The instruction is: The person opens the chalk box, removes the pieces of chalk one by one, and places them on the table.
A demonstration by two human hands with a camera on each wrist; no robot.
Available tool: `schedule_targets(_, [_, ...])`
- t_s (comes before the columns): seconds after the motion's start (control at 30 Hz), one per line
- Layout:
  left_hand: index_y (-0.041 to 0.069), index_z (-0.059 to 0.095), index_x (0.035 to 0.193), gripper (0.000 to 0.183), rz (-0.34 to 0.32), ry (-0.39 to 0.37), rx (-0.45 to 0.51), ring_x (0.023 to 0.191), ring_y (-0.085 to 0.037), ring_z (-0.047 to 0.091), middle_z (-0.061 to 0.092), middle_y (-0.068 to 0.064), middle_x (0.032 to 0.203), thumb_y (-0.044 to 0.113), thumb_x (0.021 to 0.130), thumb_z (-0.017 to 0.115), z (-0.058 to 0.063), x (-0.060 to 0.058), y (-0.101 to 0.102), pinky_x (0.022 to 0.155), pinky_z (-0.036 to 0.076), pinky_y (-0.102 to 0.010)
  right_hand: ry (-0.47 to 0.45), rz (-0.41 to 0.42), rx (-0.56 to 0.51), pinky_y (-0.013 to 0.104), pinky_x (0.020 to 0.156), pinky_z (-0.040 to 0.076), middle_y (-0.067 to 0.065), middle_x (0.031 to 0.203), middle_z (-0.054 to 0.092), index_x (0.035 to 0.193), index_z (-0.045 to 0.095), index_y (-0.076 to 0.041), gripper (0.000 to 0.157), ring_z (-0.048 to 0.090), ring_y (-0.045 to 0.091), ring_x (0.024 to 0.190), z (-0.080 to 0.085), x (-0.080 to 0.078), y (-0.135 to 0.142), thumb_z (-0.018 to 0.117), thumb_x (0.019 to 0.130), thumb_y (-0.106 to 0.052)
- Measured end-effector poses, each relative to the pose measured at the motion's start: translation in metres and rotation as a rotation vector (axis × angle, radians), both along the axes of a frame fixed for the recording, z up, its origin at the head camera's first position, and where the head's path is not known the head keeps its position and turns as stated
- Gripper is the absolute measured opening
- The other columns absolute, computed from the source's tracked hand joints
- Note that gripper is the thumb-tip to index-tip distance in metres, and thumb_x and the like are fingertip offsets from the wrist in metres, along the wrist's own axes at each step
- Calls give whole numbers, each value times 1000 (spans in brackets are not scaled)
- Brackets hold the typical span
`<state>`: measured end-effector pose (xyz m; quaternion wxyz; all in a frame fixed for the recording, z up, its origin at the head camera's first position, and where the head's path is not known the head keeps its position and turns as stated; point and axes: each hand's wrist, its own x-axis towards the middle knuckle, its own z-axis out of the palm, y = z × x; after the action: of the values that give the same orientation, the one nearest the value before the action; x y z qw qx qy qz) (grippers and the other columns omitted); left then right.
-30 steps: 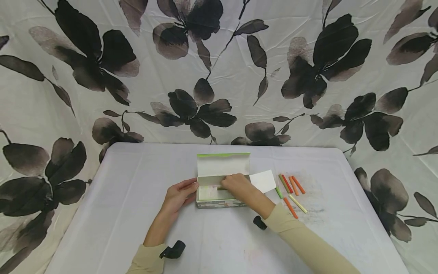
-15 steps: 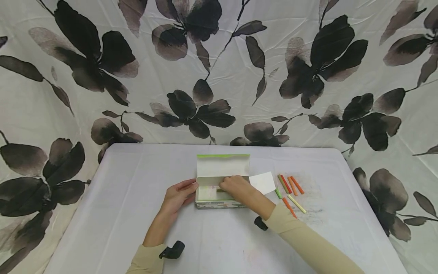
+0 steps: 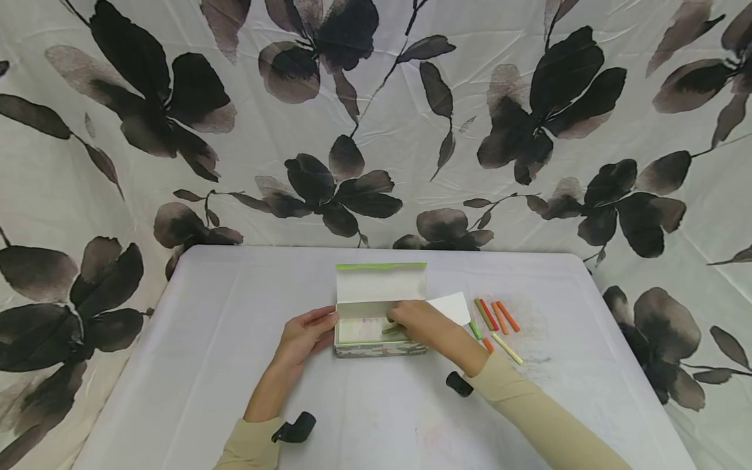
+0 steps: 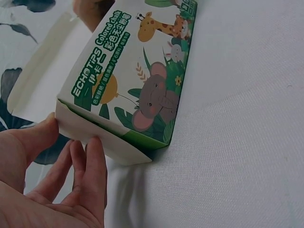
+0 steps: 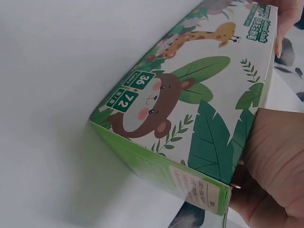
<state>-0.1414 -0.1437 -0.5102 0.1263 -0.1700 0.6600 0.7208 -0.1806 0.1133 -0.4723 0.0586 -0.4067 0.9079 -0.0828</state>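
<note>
An open chalk box (image 3: 380, 350), printed with animals and leaves, lies on the table with its lid raised at the back. My right hand (image 3: 425, 323) reaches into its right half and pinches an olive-green chalk stick (image 3: 392, 329), whose far end is covered by the fingers. Against the box's left end rests my left hand (image 3: 302, 336); in the left wrist view its thumb and fingertips (image 4: 96, 147) touch the pale end flap (image 4: 107, 137). From the right wrist view, the right fingers disappear behind the box front (image 5: 213, 118), and the chalk cannot be seen there.
Right of the box lie several loose chalk sticks in red, orange, green and yellow, among them a yellow stick (image 3: 507, 348). A white side flap (image 3: 454, 307) sticks out from the box's right end. Chalk smudges mark the white tablecloth (image 3: 364, 405).
My right hand has shifted a little to the right inside the box, and the olive-green chalk has moved right and tilted with it. My left hand keeps its place at the box's end.
</note>
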Motion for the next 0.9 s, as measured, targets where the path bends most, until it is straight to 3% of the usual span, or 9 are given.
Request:
schedule_targets(0.13, [-3, 62, 137, 44, -1, -2, -7, 115, -23, 66, 64, -21, 133, 13, 97, 73, 0, 0, -1, 92, 58, -30, -20, 4, -4, 31, 68, 53, 5, 86, 64, 90, 71, -4, 6, 59, 19, 75, 0, 0, 1, 75, 92, 1])
schedule_targets(0.3, [-3, 60, 138, 45, -8, 0, 1, 118, -24, 65, 62, -23, 136, 14, 98, 73, 0, 1, -1, 93, 57, -30, -148, -8, -68, 30, 69, 51, 4, 90, 66, 94, 72, -5, 5, 56, 15, 76, 1, -2, 5, 74, 93, -1])
schedule_targets(0.6, [-2, 61, 137, 45, -6, 5, -11, 117, -23, 66, 65, -19, 132, 15, 98, 73, 2, 2, -1, 97, 56, -34, -345, -13, -375, 25, 77, 57, 6, 93, 72, 104, 72, -1, 14, 66, 11, 84, 13, -9, 24, 74, 91, 2])
schedule_targets(0.9, [-3, 60, 139, 46, -1, -1, -2, 119, -24, 64, 61, -23, 137, 15, 98, 72, 2, 3, -1, 99, 55, -35, -420, -151, -599, 29, 80, 60, 6, 94, 72, 107, 72, -1, 20, 69, 17, 87, 19, -12, 53, 80, 89, -2])
